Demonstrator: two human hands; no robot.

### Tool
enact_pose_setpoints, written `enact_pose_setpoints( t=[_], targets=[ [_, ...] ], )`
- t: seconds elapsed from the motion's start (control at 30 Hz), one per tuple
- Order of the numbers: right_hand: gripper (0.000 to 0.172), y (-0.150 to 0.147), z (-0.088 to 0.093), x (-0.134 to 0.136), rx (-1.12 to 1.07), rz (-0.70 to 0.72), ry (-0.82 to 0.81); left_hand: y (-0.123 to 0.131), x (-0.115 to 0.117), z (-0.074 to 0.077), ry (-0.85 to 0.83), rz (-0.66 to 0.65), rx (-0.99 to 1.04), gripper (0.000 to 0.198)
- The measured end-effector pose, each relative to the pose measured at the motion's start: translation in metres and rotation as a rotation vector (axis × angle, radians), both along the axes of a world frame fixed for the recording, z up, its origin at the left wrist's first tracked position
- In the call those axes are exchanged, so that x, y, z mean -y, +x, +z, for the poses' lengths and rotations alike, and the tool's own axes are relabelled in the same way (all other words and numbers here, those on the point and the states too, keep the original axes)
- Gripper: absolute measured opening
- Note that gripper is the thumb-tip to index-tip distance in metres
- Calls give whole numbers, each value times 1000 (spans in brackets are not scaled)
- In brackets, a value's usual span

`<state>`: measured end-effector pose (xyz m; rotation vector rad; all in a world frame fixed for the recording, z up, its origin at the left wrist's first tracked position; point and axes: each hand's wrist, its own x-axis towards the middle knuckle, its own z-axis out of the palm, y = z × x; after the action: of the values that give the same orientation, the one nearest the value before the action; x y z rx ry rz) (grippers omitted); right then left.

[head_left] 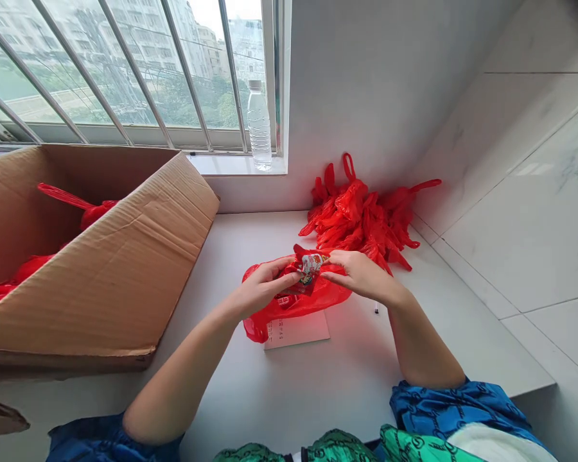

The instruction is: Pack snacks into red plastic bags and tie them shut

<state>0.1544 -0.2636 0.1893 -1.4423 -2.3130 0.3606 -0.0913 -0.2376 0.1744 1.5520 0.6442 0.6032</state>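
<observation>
Both of my hands are on a small red snack packet [311,264] with white and coloured print. My left hand [271,282] grips its left side between thumb and fingers. On the right edge, my right hand [349,273] pinches the packet. Beneath it spreads a red plastic bag [293,310], lying on the table [308,378]. Another small red packet [287,300] shows in the bag, just below my left fingers. A white card [301,330] with small print sticks out from under the bag's front edge.
A large cardboard box [125,256] with red bags [96,212] inside stands at the left. Tied red plastic bags [356,212] are heaped against the back wall. A clear water bottle [259,128] stands on the windowsill. A tiled wall [525,205] bounds the right side.
</observation>
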Motion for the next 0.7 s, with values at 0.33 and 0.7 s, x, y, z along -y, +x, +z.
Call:
enact_pose_setpoints(
  t=[0.33, 0.7],
  targets=[
    [35, -22, 8, 10, -542, -105, 101, 0, 3, 0, -70, 18, 32, 53],
    [36, -23, -13, -14, -1086, -35, -238, -1, -4, -2, -6, 161, 61, 41]
  ],
)
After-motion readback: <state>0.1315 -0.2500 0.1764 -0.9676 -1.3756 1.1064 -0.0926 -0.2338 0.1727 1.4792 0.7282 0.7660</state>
